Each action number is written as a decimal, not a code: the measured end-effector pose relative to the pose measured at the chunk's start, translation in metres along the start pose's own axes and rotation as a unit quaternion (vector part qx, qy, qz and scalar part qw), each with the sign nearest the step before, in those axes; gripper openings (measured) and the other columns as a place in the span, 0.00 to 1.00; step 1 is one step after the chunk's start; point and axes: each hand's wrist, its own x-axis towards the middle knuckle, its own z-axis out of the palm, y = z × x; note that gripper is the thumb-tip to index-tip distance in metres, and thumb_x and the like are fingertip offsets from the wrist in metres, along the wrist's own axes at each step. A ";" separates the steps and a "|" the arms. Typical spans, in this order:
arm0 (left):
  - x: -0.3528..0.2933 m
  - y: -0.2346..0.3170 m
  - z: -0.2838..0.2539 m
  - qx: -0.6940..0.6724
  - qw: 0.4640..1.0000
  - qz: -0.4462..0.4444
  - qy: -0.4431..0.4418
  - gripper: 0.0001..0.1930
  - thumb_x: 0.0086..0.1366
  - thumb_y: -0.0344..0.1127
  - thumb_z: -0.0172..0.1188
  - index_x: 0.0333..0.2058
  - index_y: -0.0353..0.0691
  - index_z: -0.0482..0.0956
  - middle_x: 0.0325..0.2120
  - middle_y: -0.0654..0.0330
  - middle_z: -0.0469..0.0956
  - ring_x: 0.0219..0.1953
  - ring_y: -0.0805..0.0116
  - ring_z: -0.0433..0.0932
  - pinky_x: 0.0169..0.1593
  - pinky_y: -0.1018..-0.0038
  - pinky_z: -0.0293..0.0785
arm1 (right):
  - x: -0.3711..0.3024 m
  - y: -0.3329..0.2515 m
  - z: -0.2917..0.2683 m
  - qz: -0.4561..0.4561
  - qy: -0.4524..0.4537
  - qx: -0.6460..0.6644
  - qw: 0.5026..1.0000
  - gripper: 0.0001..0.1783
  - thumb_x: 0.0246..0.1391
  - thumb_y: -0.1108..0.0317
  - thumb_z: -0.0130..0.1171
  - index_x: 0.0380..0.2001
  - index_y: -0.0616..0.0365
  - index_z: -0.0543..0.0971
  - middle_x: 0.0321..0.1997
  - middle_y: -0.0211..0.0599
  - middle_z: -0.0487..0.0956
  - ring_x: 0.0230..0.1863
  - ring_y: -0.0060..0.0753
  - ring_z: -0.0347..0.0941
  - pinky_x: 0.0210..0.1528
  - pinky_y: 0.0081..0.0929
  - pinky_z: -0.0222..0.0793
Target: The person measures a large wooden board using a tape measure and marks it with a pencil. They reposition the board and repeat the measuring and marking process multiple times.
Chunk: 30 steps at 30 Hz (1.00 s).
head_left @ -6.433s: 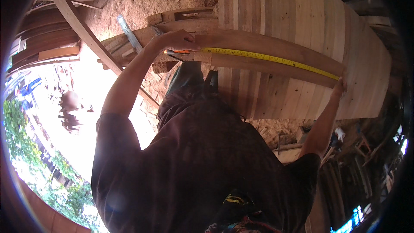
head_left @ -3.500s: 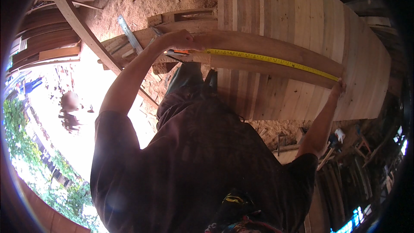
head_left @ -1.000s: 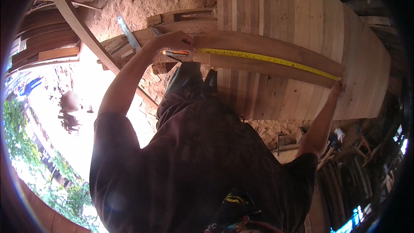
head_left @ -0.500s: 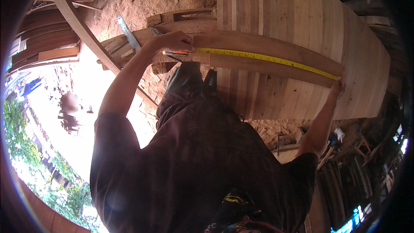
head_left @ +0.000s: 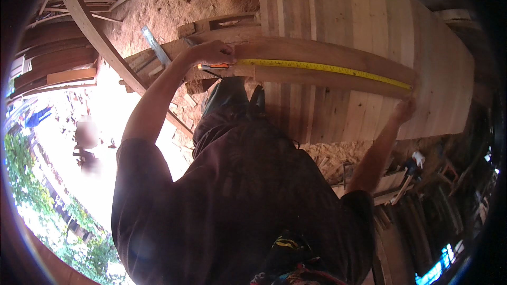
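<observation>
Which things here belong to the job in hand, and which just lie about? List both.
In the job:
tape, stretched out
curved wood, under the tape
left hand, at the tape's left end
right hand, blurred, near its right end
panel, under the wood

Apparently just lying about:
metal bar
shavings
beam

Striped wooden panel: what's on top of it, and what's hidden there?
Brown curved wood lies across the panel, with a yellow tape measure stretched along it. The panel surface beneath that wood is covered and can't be seen.
</observation>
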 end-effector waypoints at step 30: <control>0.011 -0.005 -0.004 -0.051 0.999 0.008 0.010 0.12 0.66 0.43 0.66 0.31 0.41 0.85 0.25 0.68 0.80 0.29 0.79 0.73 0.35 0.75 0.71 | -0.237 -0.197 -0.065 0.211 -0.105 0.201 0.951 0.10 0.63 0.61 0.60 0.42 0.53 0.84 0.37 0.42 0.85 0.39 0.43 0.84 0.43 0.37 0.76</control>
